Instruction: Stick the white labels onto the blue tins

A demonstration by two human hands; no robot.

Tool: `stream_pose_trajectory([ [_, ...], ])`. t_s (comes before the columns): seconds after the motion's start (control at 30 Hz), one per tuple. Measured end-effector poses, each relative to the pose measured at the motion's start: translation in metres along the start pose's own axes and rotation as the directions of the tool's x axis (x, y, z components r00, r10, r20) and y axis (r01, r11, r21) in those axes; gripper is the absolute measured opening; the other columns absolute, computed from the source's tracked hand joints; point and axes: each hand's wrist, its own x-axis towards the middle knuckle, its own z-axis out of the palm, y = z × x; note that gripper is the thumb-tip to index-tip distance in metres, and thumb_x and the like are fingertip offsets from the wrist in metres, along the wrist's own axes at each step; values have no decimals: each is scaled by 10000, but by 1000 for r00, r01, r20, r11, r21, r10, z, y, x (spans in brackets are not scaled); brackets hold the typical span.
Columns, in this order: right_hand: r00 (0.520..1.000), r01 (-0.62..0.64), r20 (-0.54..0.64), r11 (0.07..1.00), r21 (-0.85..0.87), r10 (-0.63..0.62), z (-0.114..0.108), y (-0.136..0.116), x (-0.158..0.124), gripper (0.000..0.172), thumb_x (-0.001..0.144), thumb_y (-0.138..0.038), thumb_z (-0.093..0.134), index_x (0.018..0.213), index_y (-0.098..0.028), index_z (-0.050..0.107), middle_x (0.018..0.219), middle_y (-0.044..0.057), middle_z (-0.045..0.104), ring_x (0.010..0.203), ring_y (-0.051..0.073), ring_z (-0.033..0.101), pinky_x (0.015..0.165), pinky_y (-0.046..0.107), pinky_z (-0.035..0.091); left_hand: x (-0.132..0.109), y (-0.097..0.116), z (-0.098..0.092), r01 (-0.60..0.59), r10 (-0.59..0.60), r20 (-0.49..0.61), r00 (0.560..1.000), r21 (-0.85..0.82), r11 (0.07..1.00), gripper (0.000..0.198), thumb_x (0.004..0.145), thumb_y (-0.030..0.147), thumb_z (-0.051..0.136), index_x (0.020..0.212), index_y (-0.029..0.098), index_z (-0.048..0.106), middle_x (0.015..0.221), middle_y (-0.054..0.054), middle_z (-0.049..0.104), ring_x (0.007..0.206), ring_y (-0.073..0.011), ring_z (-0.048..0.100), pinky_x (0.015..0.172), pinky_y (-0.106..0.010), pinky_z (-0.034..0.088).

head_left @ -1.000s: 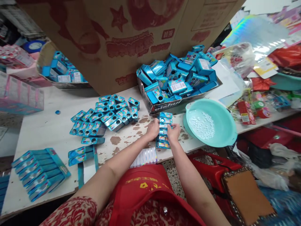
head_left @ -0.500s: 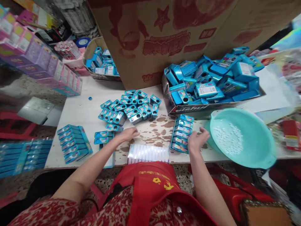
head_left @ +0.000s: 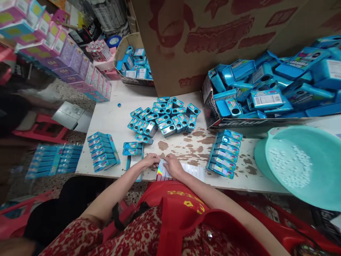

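At the table's front edge lies a shiny sheet of strip labels [head_left: 192,171], its left end tilted up with a rainbow glint. My right hand [head_left: 173,166] is over that end, fingers closed on the sheet. Close beside it, my left hand [head_left: 150,160] has its fingertips pinched together at the sheet's left corner; what is between them is too small to make out. Left of my hands, small blue tins [head_left: 132,148] sit in a blue display tray. A filled tray of blue tins [head_left: 225,153] stands to the right, and another [head_left: 103,151] to the left.
Loose blue tins [head_left: 166,122] cluster mid-table. Behind them are a tall carton [head_left: 170,67] and a box heaped with blue tins [head_left: 221,122]. A turquoise basin [head_left: 262,153] with white pellets stands at right. Stacked pink and purple boxes [head_left: 80,67] are at left.
Both hands have come together at the label sheet; the right moved left from beside the tray and basin. The sheet's left end has been lifted. The view has shifted left.
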Motion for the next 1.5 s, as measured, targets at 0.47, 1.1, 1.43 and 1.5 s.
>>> stream_pose_trajectory([
  [0.47,998,-47,-46,992,114,53,-14,-10,-11,117,771,-146,614,685,-213,572,749,17,625,763,173,563,700,276,426,-2,6,12,-30,24,-145,989,-42,999,189,622,258,661,608,159,500,460,51,467,454,-87,468,487,-212,380],
  [1.1,386,-306,-742,834,458,549,-149,86,-59,149,729,-345,590,709,-198,569,860,61,526,785,204,504,800,354,418,37,169,146,-650,526,489,696,117,751,142,793,282,456,906,198,434,544,73,518,457,-90,480,478,-197,350],
  [1.43,181,-471,-717,700,538,673,-177,139,-34,66,682,-212,598,669,-184,540,978,117,510,974,265,474,901,377,344,86,204,203,-552,428,416,802,244,797,71,796,132,423,812,199,407,507,95,452,421,-60,418,439,-159,278],
  [1.5,168,-468,-703,684,559,691,-175,144,-34,95,667,-222,608,728,-185,546,979,105,511,941,254,490,887,366,355,91,194,209,-502,384,390,837,263,824,50,823,149,415,821,198,406,492,94,444,388,-61,418,423,-159,277],
])
